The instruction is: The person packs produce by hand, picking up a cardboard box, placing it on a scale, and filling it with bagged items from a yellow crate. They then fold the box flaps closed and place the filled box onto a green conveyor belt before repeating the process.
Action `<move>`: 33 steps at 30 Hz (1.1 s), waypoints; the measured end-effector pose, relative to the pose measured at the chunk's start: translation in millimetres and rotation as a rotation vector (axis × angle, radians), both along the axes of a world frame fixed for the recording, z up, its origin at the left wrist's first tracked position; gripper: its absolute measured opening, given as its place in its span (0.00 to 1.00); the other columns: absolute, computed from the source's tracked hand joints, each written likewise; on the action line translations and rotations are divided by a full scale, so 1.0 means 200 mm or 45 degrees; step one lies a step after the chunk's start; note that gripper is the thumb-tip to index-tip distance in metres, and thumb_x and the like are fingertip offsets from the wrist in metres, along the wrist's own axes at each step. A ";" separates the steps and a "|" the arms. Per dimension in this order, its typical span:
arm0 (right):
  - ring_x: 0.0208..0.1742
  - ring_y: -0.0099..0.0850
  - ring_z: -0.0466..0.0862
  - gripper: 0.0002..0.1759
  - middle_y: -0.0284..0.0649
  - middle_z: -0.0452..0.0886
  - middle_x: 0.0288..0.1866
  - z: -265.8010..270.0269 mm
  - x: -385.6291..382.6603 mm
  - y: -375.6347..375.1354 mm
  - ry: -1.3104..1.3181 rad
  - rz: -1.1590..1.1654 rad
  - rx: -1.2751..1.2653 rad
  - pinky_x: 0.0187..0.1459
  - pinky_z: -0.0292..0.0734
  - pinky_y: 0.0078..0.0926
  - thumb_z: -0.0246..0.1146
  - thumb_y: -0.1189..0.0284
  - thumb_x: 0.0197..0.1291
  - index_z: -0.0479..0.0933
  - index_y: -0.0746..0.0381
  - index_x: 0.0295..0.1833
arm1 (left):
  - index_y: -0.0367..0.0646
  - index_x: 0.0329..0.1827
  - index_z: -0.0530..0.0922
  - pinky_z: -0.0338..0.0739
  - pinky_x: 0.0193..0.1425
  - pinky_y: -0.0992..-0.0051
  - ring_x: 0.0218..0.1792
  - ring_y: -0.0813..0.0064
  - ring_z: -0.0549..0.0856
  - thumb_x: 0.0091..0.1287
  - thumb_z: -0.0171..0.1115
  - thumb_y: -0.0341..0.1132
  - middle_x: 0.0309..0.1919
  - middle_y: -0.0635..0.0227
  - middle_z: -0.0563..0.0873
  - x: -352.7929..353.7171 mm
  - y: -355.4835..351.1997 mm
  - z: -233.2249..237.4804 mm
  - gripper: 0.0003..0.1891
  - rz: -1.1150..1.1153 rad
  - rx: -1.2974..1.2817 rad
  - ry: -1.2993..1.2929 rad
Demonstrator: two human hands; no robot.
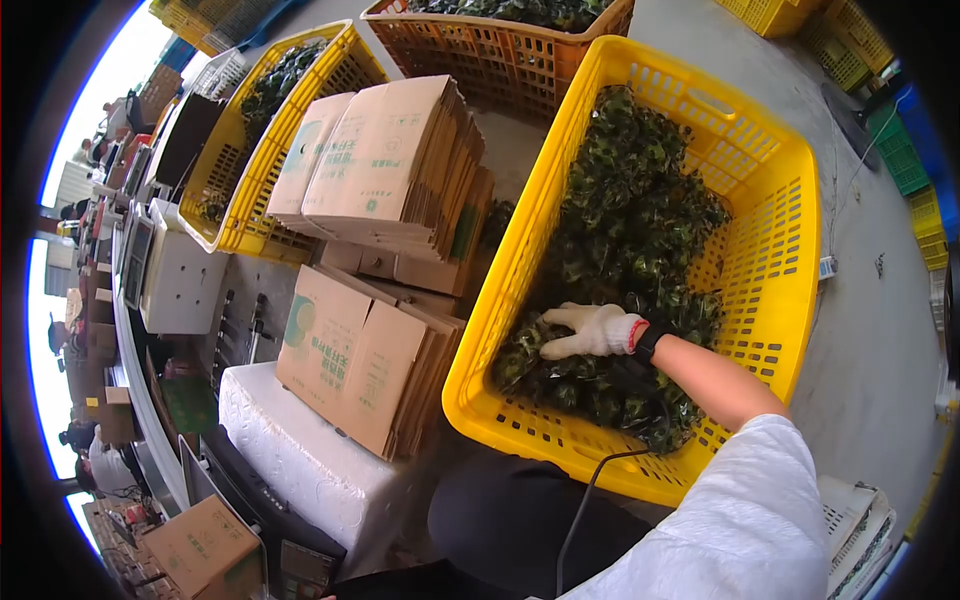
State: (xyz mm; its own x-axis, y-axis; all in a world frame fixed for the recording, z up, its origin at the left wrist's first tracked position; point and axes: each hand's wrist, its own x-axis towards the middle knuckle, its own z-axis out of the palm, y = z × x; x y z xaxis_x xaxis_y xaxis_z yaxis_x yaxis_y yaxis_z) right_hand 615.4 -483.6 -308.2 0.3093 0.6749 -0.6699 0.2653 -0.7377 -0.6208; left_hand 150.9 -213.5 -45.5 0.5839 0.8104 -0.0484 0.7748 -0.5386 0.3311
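Note:
My right hand (pixel 592 331), in a white knitted glove with a dark band at the wrist, reaches into a large yellow crate (pixel 468 340). Its fingers are spread apart and rest on dark green, leafy-looking clumps (pixel 630 200); the fingertips touch the pile near the crate's left side. Nothing is visibly gripped. The clumps fill much of the crate, and some bare perforated wall shows on the right. My left hand is out of view.
Stacked flattened cartons (pixel 375 165) and more cartons (pixel 345 350) stand left of the crate, beside a white foam box (pixel 300 440). An orange crate (pixel 500 60) and another yellow crate (pixel 265 190) are behind. A black cable (pixel 580 510) crosses the near rim.

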 end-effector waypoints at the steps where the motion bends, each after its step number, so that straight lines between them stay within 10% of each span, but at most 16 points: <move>1: 0.82 0.51 0.63 0.58 0.51 0.57 0.85 -0.02 -0.02 -0.04 0.019 0.029 0.025 0.77 0.63 0.44 0.56 0.27 0.59 0.58 0.55 0.84 | 0.35 0.48 0.84 0.79 0.53 0.65 0.44 0.61 0.85 0.84 0.46 0.40 0.41 0.56 0.86 0.00 0.01 -0.02 0.20 0.021 0.001 0.030; 4: 0.77 0.41 0.72 0.54 0.51 0.69 0.79 0.00 -0.08 -0.16 0.192 -0.140 -0.046 0.73 0.68 0.32 0.59 0.33 0.63 0.61 0.61 0.82 | 0.35 0.49 0.84 0.79 0.53 0.65 0.44 0.60 0.85 0.84 0.45 0.42 0.41 0.56 0.86 -0.04 0.02 -0.01 0.21 -0.049 0.048 0.079; 10: 0.63 0.46 0.80 0.31 0.46 0.77 0.69 0.10 -0.04 -0.16 -0.514 -0.037 -0.136 0.62 0.78 0.41 0.63 0.60 0.57 0.75 0.52 0.68 | 0.36 0.55 0.82 0.78 0.59 0.61 0.49 0.57 0.85 0.83 0.46 0.47 0.46 0.54 0.87 -0.10 0.05 -0.03 0.23 -0.005 -0.025 0.059; 15: 0.59 0.46 0.83 0.35 0.50 0.83 0.57 0.12 -0.06 -0.10 -0.491 -0.161 0.182 0.59 0.79 0.40 0.64 0.63 0.51 0.74 0.54 0.68 | 0.34 0.43 0.79 0.71 0.48 0.75 0.40 0.72 0.77 0.84 0.43 0.38 0.37 0.63 0.78 -0.10 0.06 -0.07 0.19 -0.099 0.066 -0.063; 17: 0.52 0.46 0.86 0.38 0.53 0.84 0.52 0.32 -0.07 0.00 -0.076 0.090 -0.297 0.54 0.80 0.39 0.65 0.58 0.50 0.72 0.53 0.70 | 0.34 0.43 0.79 0.71 0.48 0.75 0.39 0.72 0.77 0.84 0.43 0.39 0.37 0.63 0.78 -0.10 0.06 -0.06 0.19 -0.095 0.068 -0.056; 21: 0.53 0.43 0.86 0.43 0.51 0.85 0.54 0.27 -0.12 -0.02 -0.175 -0.106 -0.140 0.56 0.79 0.35 0.70 0.49 0.51 0.71 0.51 0.73 | 0.34 0.43 0.79 0.71 0.47 0.74 0.39 0.71 0.78 0.83 0.46 0.40 0.37 0.63 0.79 -0.14 0.07 -0.08 0.19 -0.108 0.041 -0.163; 26: 0.61 0.35 0.82 0.33 0.39 0.82 0.61 0.41 -0.21 -0.05 0.812 -0.960 0.689 0.59 0.80 0.40 0.67 0.62 0.65 0.69 0.61 0.73 | 0.35 0.46 0.81 0.74 0.50 0.71 0.45 0.66 0.81 0.82 0.47 0.42 0.42 0.58 0.82 -0.23 0.08 -0.05 0.20 -0.069 -0.033 -0.195; 33: 0.50 0.36 0.85 0.35 0.44 0.83 0.55 1.21 -0.41 0.58 1.008 -0.515 1.158 0.40 0.85 0.31 0.65 0.56 0.68 0.66 0.61 0.74 | 0.45 0.40 0.86 0.76 0.47 0.61 0.41 0.57 0.84 0.68 0.66 0.39 0.36 0.65 0.86 -0.29 0.11 -0.04 0.08 -0.188 0.171 -0.387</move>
